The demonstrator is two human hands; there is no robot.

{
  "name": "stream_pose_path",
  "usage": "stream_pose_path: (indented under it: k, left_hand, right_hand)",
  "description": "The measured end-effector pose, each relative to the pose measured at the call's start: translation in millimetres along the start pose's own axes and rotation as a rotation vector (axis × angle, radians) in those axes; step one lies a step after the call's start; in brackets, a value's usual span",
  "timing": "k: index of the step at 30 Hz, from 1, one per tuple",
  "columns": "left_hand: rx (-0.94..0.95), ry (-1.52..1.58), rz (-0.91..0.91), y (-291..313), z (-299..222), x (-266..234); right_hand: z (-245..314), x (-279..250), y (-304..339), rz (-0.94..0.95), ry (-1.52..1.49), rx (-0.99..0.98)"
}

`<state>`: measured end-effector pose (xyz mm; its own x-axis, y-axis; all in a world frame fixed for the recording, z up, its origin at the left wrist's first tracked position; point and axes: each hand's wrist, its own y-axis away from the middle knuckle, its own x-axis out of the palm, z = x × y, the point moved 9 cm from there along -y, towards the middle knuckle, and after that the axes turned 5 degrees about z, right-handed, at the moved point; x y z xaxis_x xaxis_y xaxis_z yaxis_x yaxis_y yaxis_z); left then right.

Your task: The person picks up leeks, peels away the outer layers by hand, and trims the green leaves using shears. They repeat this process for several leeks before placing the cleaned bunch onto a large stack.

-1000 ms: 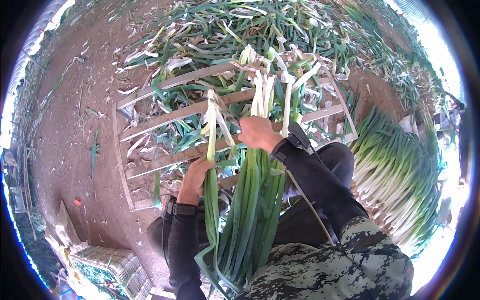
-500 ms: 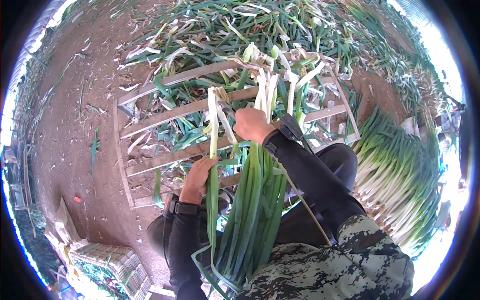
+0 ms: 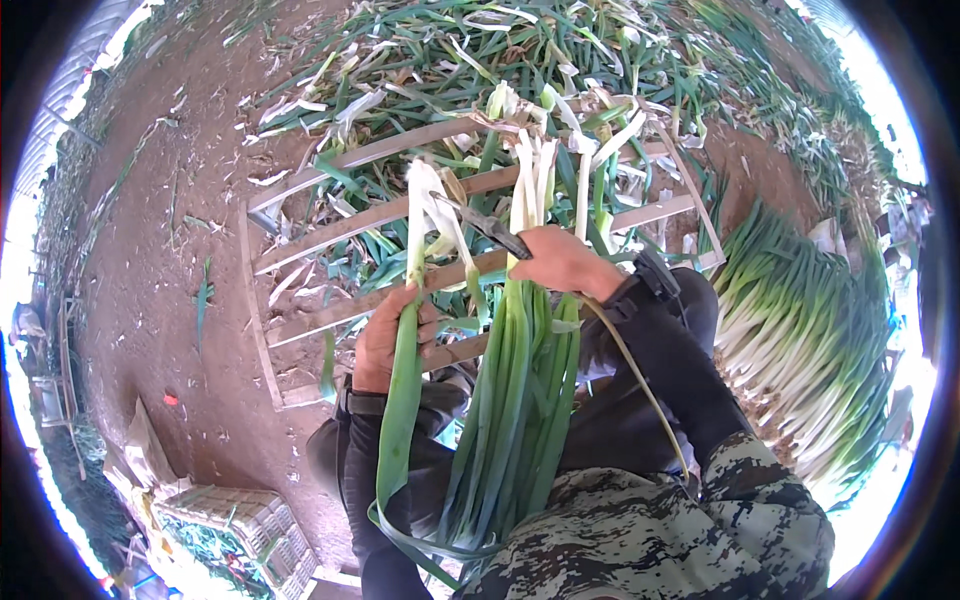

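Note:
My left hand [image 3: 388,338] is closed around a leek [image 3: 402,385], whose white end stands upward and whose green leaves hang toward my lap. Beside that white end droops a loose strip of pale outer skin [image 3: 452,232]. In my right hand [image 3: 568,262] is a dark air gun [image 3: 490,228], its thin nozzle pointing at the leek's white part. A yellowish hose [image 3: 640,375] runs from this hand down to my camouflage garment. Between my forearms lies a bunch of leeks [image 3: 512,375], white ends away from me, partly covered by my right hand.
A wooden slatted frame [image 3: 300,325] lies before me, with leaf scraps under it. Beyond it spreads a heap of discarded leaves [image 3: 480,45]. Many leeks [image 3: 800,350] lie in a row at the right. A woven crate [image 3: 280,535] stands at the lower left.
My right hand has moved right with the air gun, away from the held leek. My left hand has shifted slightly left and up. The loose skin now hangs farther from the stalk.

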<state>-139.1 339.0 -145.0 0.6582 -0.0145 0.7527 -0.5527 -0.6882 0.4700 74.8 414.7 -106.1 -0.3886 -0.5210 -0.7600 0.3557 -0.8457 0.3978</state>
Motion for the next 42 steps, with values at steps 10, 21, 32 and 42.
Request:
stream_pose_path:
  k: [10,21,32,42]
  left_hand:
    - [0.480,-0.433,-0.092,57,-132,99]
    - [0.200,-1.007,-0.163,-56,-95,108]
    - [0.019,-0.843,-0.215,-172,33,19]
    - [-0.161,-0.570,-0.071,-200,41,37]
  right_hand:
    - [-26,-78,123,-0.449,-0.203,-0.016]
    - [-155,-42,163,-0.405,0.035,0.334]
    - [-207,-19,177,-0.397,-0.011,0.533]
    - [-170,-19,94,-0.306,-0.166,0.077]
